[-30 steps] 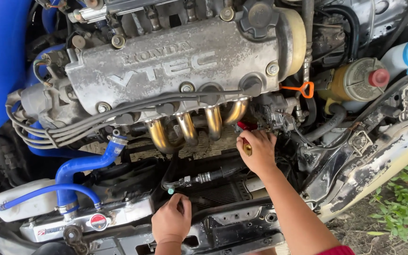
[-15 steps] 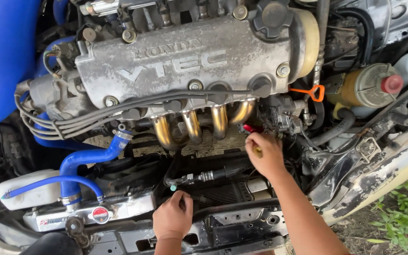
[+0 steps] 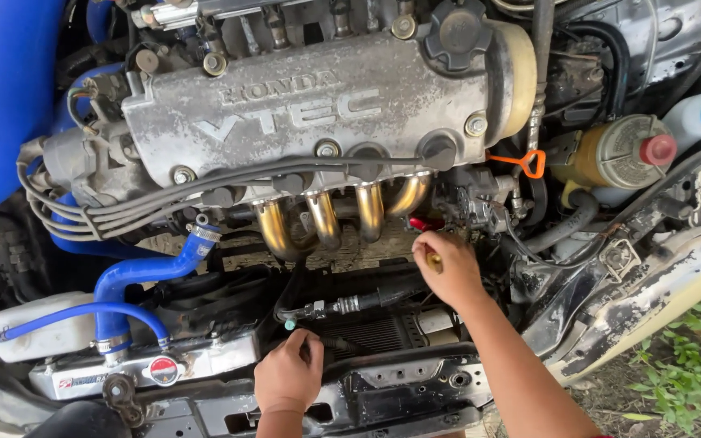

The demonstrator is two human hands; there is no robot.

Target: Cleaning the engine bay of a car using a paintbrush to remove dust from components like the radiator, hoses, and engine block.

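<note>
I look down into a car's engine bay. My right hand point(image 3: 448, 272) is closed around a tool with a yellowish handle, its red end point(image 3: 422, 224) poking toward the engine just right of the golden exhaust header pipes point(image 3: 342, 215). My left hand point(image 3: 290, 375) rests on the black front crossmember point(image 3: 399, 388), fingers curled against a dark hose below a metal pipe with a green-tipped fitting point(image 3: 290, 324). The grey valve cover point(image 3: 318, 113) lies above both hands.
A blue radiator hose point(image 3: 135, 276) runs to the aluminium radiator point(image 3: 131, 369) with its cap. An orange dipstick loop point(image 3: 529, 162), a yellowish reservoir with red cap point(image 3: 622, 150) and a white overflow tank point(image 3: 30, 332) surround the engine. Grass point(image 3: 683, 357) shows at right.
My right hand has stayed by the header with the tool. The left hand has shifted slightly on the crossmember. The view has moved a little.
</note>
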